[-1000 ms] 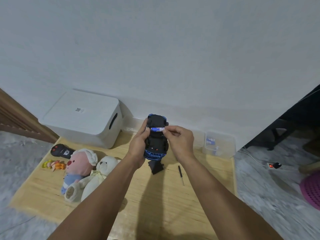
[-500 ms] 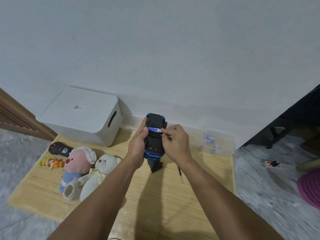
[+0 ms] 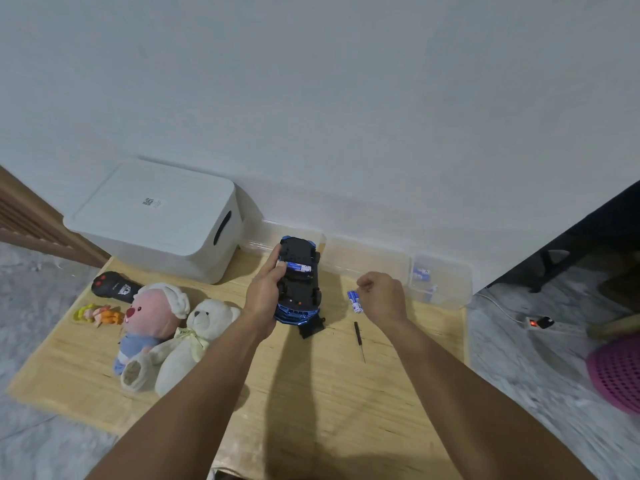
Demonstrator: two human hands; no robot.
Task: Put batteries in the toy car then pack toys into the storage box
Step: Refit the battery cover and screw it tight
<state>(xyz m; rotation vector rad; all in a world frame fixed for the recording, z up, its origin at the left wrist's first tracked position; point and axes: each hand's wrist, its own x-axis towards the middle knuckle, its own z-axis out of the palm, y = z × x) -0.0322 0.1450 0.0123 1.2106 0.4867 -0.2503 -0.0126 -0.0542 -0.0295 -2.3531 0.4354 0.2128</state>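
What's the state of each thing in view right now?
toy car: upside down, held by left hand, compartment open
battery in car: lying in compartment
second battery: pinched by right hand, clear of the car
storage box: lid on
clear container: holds more batteries
screwdriver: lying on mat
plush toys: lying on mat, unpacked

I see a plain white wall (image 3: 346, 98) from 10 to 2 o'clock, grey marbled floor (image 3: 540, 386) at 4, a wooden mat (image 3: 346, 393) centre, brown wood trim (image 3: 24, 220) at 9.
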